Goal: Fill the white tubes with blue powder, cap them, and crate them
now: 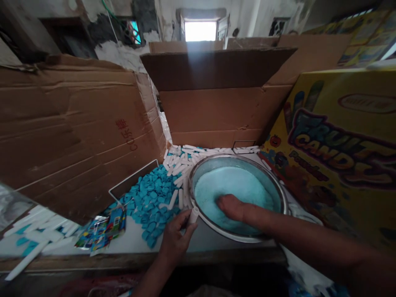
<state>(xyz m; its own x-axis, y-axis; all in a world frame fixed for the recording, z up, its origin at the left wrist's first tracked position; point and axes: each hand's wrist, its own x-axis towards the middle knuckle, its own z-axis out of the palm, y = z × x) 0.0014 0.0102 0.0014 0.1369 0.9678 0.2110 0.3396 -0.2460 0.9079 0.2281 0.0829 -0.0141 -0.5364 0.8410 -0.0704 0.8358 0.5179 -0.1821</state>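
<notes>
pinching a white tube (194, 215) upright at the bowl's near-left edge, just below the middle of the frame, the left hand (179, 232) has thumb and fingers closed around it. the tube's top end looks open, with no blue piece on it, so this one seems unfinished. the right hand (231, 207) dips into the pale blue powder (238, 181) right of centre; plenty of powder lies in the metal bowl (284, 202), so i judge the work well short of done. loose tubes (179, 165) lie behind and left of the bowl, next to a heap of small blue pieces (154, 187) (caps, by the look of them). more tubes (49, 229) sit at the lower left with bits of blue among them, though whether any are joined is hard to make out.

the right fingertips are buried, so i cannot tell whether they grip anything. how full the held tube is does not show either. the foil packets (107, 227) at lower left are too blurred to read, and the yellow box (346, 132) is cut off at the right edge.
</notes>
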